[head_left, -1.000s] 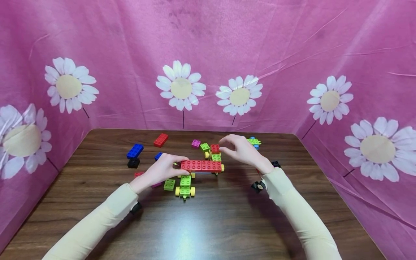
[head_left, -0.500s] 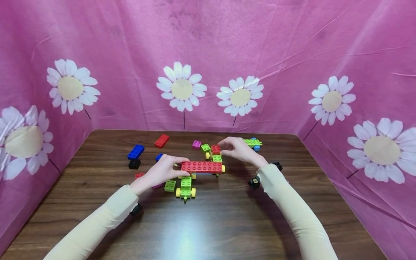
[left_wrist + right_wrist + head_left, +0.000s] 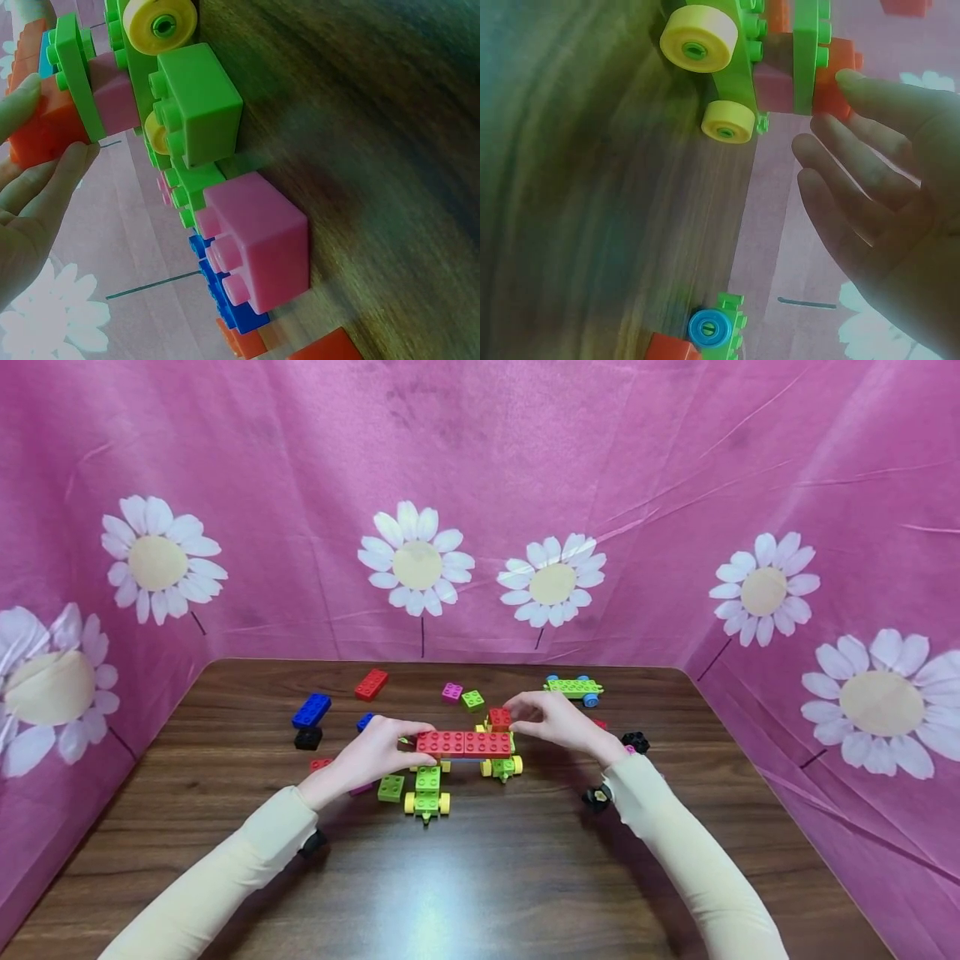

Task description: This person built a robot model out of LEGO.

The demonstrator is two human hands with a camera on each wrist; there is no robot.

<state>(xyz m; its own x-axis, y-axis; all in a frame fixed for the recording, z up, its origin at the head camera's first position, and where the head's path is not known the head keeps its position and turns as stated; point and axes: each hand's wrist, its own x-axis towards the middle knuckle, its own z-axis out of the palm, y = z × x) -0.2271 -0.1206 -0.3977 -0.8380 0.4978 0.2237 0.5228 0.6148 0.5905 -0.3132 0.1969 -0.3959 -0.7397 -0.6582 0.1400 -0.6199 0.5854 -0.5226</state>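
My left hand (image 3: pixel 375 750) grips the left end of a row of two red bricks (image 3: pixel 463 744), with a thin blue edge under it. In the left wrist view, thumb and fingers pinch that end brick (image 3: pixel 52 127), which sits on a green plate above a pink brick (image 3: pixel 112 94). My right hand (image 3: pixel 558 720) pinches a small red brick (image 3: pixel 498 719) at the row's far right; its other fingers are spread. Below are two green wheeled bases with yellow wheels, the left base (image 3: pixel 427 802) reaching nearer the front than the right base (image 3: pixel 504 768).
Loose green (image 3: pixel 390 787), blue (image 3: pixel 311 710), black (image 3: pixel 307 738) and red (image 3: pixel 371 684) bricks lie to the left. Behind are small pink (image 3: pixel 452 692) and green (image 3: pixel 472 699) bricks. A green base with blue wheels (image 3: pixel 573 687) stands back right; a black piece (image 3: pixel 635 742) lies beyond the right wrist.
My right hand's fingers have closed onto the small red brick, and the right wheeled base has slid towards me, its front wheels now showing before the red row. The left hand holds still.
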